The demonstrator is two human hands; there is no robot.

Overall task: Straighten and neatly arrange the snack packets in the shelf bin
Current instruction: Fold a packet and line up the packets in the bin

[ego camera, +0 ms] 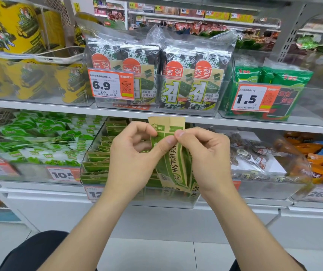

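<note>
Closest in, two bare forearms reach up from the bottom of the view, and both hands are on the job. The left hand point(135, 153) pinches the upper part of the green-and-kraft packets point(173, 165) between thumb and forefinger. The right hand point(205, 159) does the same from the other side, fingers curled, the two thumbs almost meeting. It's a small bunch, hanging upright with tops up, just in front of and above the shelf bin point(129, 200). How many are in the bunch, I can't say.

To do this well, I'd judge: square the top edges flush between the two pinches, all faces one way, then lower the bunch as one, standing on end. The room behind the hands is hidden.

Just beyond the left hand, the filed packets point(98, 163) sit in rows along the bin's left side. Further back, the upper shelf point(117, 112) carries seaweed packs point(178, 79).
</note>
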